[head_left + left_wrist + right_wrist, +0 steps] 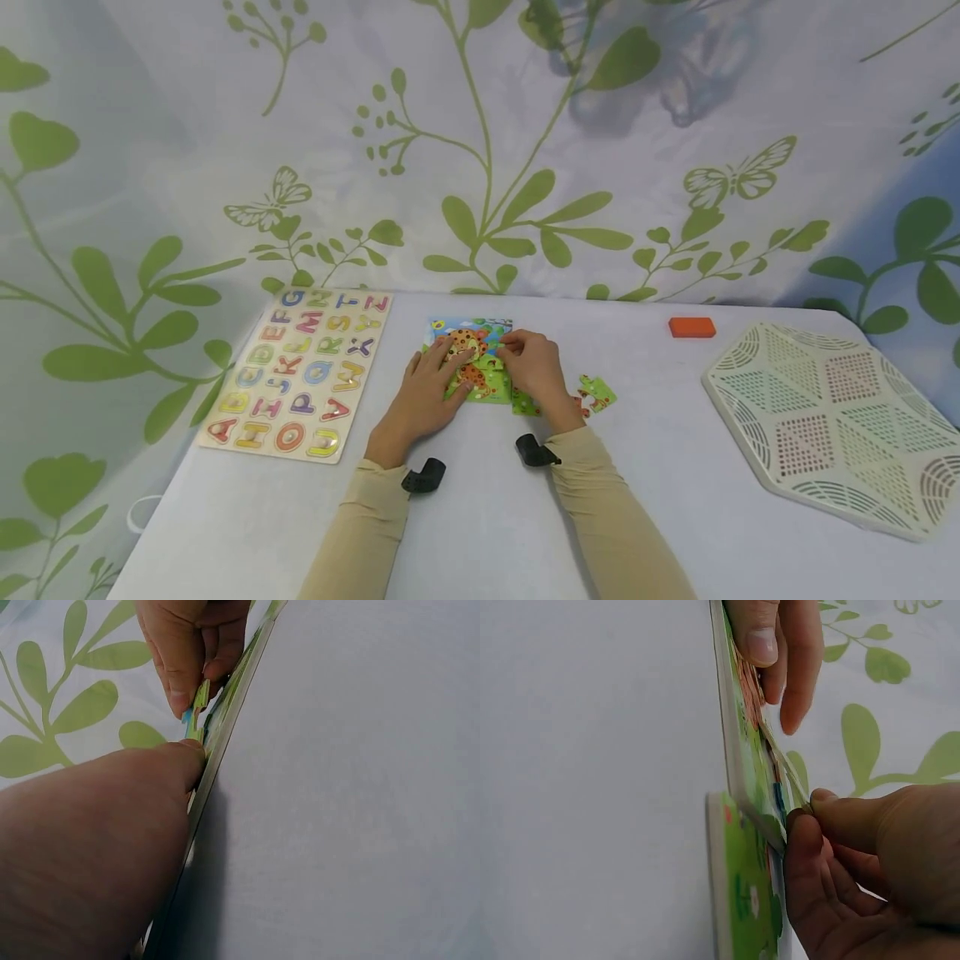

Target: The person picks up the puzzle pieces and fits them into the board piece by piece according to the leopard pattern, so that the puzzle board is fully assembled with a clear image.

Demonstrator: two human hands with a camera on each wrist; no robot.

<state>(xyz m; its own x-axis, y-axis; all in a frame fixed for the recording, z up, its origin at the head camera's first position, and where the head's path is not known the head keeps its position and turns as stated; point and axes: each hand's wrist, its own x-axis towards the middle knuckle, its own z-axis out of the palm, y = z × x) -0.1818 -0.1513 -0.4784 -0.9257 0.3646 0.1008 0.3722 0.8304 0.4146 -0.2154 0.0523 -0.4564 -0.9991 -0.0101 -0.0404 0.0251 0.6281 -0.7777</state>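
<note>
A jigsaw puzzle (491, 387) with a spotted leopard on green and blue lies at the middle of the table. My left hand (429, 390) rests on its left part, fingers spread over the picture. Over the puzzle's right side, my right hand (534, 367) pinches a thin puzzle piece (793, 771) between thumb and fingers. That piece is tilted up from the board in the right wrist view, with one edge close to the picture. Most of its face is hidden. The left thumb (761, 646) lies near the board's edge.
Loose green puzzle pieces (598, 392) lie right of the puzzle, some partly under my right wrist. An alphabet board (288, 375) is at the left. An orange block (692, 327) and a pale patterned basket-like plastic piece (832, 425) lie to the right. A floral cloth (480, 150) hangs behind.
</note>
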